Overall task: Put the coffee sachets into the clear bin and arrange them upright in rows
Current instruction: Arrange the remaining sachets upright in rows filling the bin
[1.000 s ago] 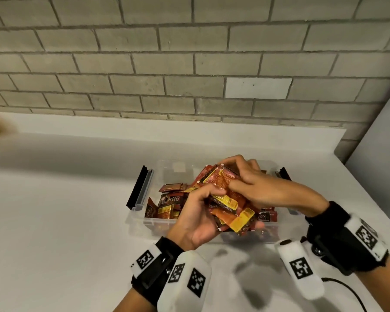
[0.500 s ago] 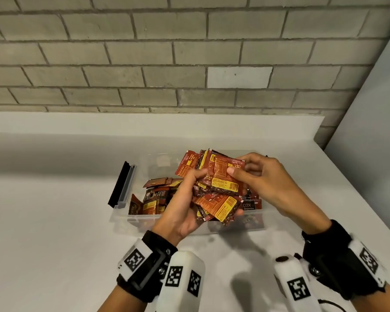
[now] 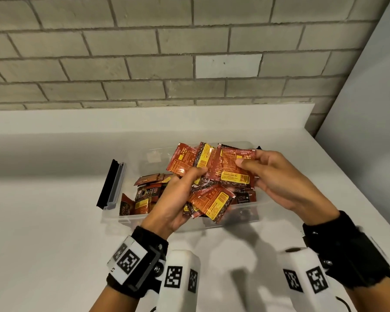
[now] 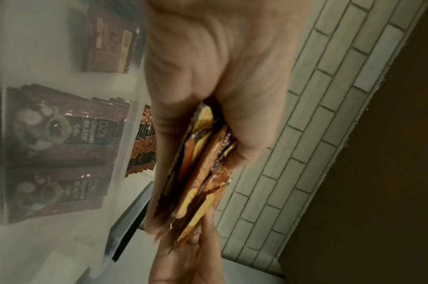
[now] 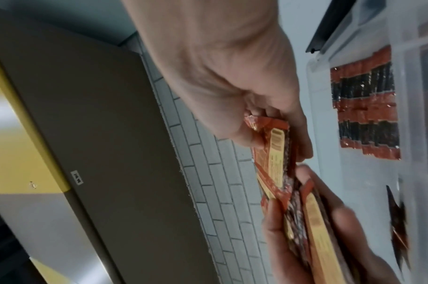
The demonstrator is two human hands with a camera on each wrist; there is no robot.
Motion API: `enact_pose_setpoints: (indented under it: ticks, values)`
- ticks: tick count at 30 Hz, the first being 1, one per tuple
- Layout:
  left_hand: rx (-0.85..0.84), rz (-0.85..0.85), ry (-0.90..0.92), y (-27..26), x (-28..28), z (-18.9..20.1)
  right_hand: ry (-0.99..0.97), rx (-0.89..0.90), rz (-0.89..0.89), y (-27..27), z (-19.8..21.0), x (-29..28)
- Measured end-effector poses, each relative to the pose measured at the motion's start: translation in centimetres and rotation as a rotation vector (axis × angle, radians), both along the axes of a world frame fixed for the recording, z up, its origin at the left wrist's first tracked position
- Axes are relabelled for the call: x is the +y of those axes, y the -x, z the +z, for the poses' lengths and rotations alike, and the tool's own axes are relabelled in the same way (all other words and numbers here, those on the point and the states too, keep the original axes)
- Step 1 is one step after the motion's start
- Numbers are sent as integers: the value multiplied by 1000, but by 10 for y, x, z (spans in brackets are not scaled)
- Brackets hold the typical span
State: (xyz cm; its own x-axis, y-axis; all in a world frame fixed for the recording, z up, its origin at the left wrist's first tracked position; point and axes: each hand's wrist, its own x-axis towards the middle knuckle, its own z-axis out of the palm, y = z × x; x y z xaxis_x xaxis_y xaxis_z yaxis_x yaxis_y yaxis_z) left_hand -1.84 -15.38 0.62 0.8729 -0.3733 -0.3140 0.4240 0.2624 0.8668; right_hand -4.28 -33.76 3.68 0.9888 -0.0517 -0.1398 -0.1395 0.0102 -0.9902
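Note:
My left hand [image 3: 178,197] grips a fanned bundle of red and yellow coffee sachets [image 3: 209,199] above the clear bin [image 3: 113,216]; the same bundle of sachets [image 4: 198,173] shows edge-on in the left wrist view. My right hand [image 3: 266,174] pinches the top sachet [image 3: 234,170] of that bundle between thumb and fingers, and the pinched sachet [image 5: 273,151] is also seen from the right wrist. More sachets [image 3: 146,197] lie loose in the bin's left half. Others stand in a row of sachets [image 5: 366,113] against the bin wall.
The bin sits on a white counter [image 3: 43,233] under a grey brick wall [image 3: 144,52]. A black bin latch [image 3: 112,183] sticks up at the bin's left end. A pale panel [image 3: 369,109] closes off the right side.
Both hands have lifted the bundle a little higher over the bin. The sachets have been fanned out, and my right hand now pinches the top sachet at its right edge.

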Motion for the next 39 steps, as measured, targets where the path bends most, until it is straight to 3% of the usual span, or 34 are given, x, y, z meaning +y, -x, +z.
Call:
enact_pose_setpoints:
  ticks: [10,16,22,28,32,39]
  values:
    - [-88,-171,-134,-7,4,6,268,-14,177,2,23,-12]
    - [-25,-191,-19,-8,4,5,223,-14,136,1,12,-11]
    - [-60,-308,-198,-10,9,5,57,37,185,-5,14,-10]
    - [-89,-452,-269,-14,8,9,219,14,323,-6,24,-8]
    - [-109,-441,-264,-14,6,12,311,-25,377,-4,19,-8]
    - [-120,-295,-193,-13,4,8,156,-21,169,-2,3,-13]
